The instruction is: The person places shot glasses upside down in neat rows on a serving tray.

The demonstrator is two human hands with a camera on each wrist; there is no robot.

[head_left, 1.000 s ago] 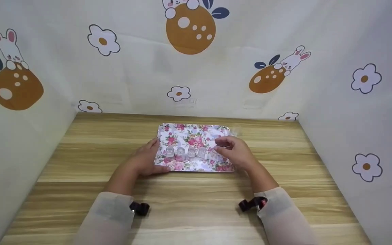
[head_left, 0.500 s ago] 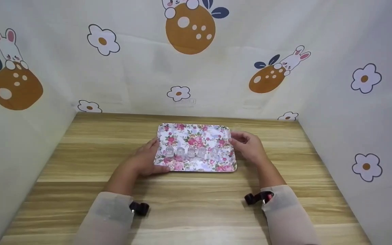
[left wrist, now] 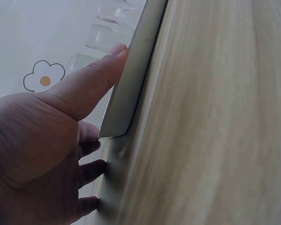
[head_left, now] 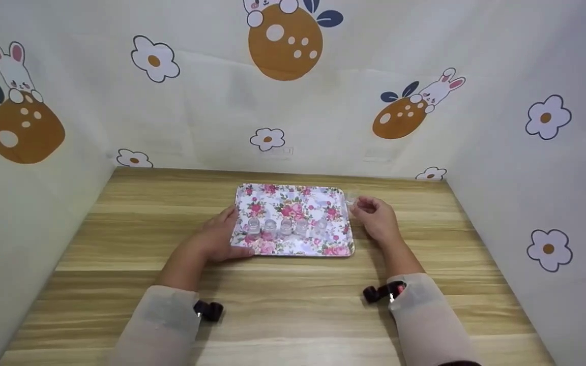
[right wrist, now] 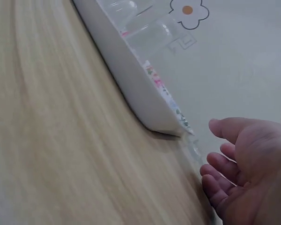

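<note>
A floral tray (head_left: pixel 293 195) lies on the wooden table, with several small clear jars (head_left: pixel 254 227) standing in a row along its front half. My left hand (head_left: pixel 216 238) holds the tray's near left corner; in the left wrist view its thumb (left wrist: pixel 91 82) rests against the rim and the other fingers reach down beside it. Just outside the tray's right edge is my right hand (head_left: pixel 377 218), fingers loosely bent. A faint clear object (head_left: pixel 352 196) sits by its fingertips, too see-through to tell its kind. In the right wrist view a gap shows between thumb and fingers.
The wooden table (head_left: pixel 293 310) extends around the tray. Pale cloth walls (head_left: pixel 211 101) printed with rabbits, oranges and flowers close off the back and sides. A black wrist camera (head_left: pixel 209 311) sticks out from each sleeve.
My right hand has moved from above the tray's right jar to outside the tray's right edge, beside the clear object. The rightmost jar now stands free of it. The left hand has stayed put.
</note>
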